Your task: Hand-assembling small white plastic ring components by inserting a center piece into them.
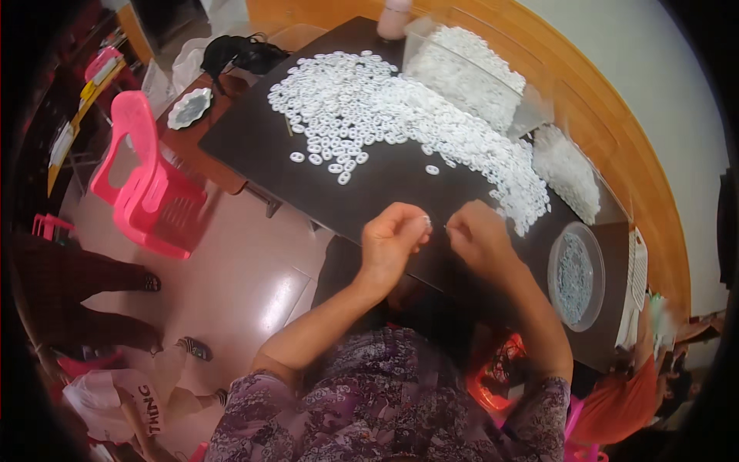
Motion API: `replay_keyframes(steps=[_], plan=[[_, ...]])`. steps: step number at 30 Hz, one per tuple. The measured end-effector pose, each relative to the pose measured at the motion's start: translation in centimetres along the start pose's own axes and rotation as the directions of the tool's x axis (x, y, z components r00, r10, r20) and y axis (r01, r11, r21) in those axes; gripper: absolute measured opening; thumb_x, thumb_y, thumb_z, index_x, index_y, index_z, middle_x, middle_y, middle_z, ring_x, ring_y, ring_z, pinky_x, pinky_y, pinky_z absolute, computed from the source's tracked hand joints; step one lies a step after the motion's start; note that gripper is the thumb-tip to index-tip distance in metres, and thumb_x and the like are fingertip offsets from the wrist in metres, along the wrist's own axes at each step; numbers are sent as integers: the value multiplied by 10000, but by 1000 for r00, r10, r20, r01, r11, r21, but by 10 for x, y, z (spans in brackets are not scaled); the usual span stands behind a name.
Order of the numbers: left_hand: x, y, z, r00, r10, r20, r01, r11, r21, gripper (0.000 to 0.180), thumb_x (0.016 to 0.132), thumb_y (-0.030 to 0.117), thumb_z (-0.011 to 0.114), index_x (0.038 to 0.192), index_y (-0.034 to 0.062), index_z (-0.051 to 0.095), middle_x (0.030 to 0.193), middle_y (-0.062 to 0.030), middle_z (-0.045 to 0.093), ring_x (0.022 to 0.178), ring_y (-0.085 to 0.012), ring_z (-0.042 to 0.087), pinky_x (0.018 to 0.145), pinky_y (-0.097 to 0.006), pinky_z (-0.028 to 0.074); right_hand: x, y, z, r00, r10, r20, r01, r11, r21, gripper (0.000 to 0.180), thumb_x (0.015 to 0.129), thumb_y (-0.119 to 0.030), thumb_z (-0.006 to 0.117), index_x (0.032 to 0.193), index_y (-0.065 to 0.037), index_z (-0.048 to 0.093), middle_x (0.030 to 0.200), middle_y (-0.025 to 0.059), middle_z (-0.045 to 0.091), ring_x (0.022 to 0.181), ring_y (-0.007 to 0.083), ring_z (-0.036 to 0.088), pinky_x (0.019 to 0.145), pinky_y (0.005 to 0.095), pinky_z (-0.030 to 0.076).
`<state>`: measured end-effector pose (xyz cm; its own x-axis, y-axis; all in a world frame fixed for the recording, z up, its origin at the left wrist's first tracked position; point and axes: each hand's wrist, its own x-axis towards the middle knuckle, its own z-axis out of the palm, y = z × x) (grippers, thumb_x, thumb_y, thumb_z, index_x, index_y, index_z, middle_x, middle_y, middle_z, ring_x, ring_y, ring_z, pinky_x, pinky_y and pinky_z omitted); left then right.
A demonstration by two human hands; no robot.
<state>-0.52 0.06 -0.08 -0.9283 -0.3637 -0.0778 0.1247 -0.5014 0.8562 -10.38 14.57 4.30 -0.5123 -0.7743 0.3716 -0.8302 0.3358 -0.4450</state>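
Observation:
Over the near edge of the dark table, my left hand (391, 240) pinches a small white plastic piece (427, 221) between thumb and fingertips; its exact shape is too small to tell. Just to the right, my right hand (481, 235) has its fingers closed in a pinch, and what they hold is hidden. The two hands are close but apart. Beyond them spreads a large heap of white oval plastic pieces (339, 104), many showing two holes. One oval piece (433, 170) lies by itself between the heap and my hands.
Clear bins (531, 115) of white pieces stand at the back right. To the right is a round tub (598, 266) of small grey-blue parts. A pink bottle (393, 19) stands at the far edge. Pink chair (146, 185) at left; people sit or stand at both sides.

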Motion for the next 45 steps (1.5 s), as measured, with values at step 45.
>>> replay_keyframes(steps=[45], plan=[[-27,17,6,983,183,-36,-174,970,170,124,903,121,590,948,7,607,810,-5,582,686,-56,511,598,-191,426,-11,-54,25,861,505,53,-349,511,786,74,823,8,611,896,3,612,883,6,606,811,60,551,729,201,441]])
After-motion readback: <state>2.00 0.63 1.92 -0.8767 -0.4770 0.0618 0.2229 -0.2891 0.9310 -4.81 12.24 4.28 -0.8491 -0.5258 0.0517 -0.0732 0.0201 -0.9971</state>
